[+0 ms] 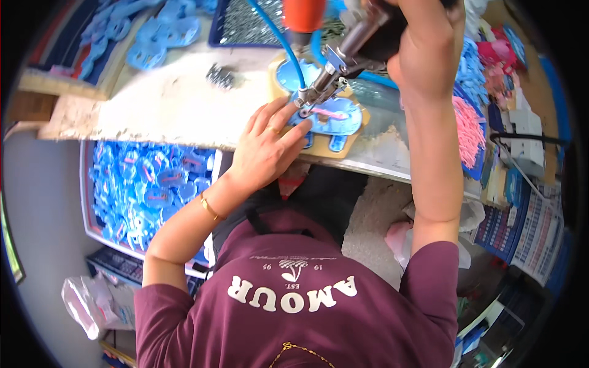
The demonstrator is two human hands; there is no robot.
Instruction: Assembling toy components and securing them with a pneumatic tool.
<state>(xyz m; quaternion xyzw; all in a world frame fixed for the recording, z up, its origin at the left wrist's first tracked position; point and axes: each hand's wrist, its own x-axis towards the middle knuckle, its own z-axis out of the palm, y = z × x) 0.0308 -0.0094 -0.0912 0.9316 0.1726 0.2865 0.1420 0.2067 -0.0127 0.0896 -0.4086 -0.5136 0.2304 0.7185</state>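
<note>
steadying blue pc nr table front edge w/ spread l hand; gripping driver w/ r hand; prob. fastening; next, keep driver square to pc.

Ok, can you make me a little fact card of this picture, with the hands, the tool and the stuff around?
Left hand: fingers spread at the blue plastic piece, close to the tool's nose
Right hand: raised, gripping the metal-nosed tool
Tool tip: down at the blue plastic piece
Under the piece: tan board on the table
Left below the table: white-rimmed tray full of blue parts
Far side: small metal pieces in a dark-blue tray
Right side: pink parts, heaped
</note>
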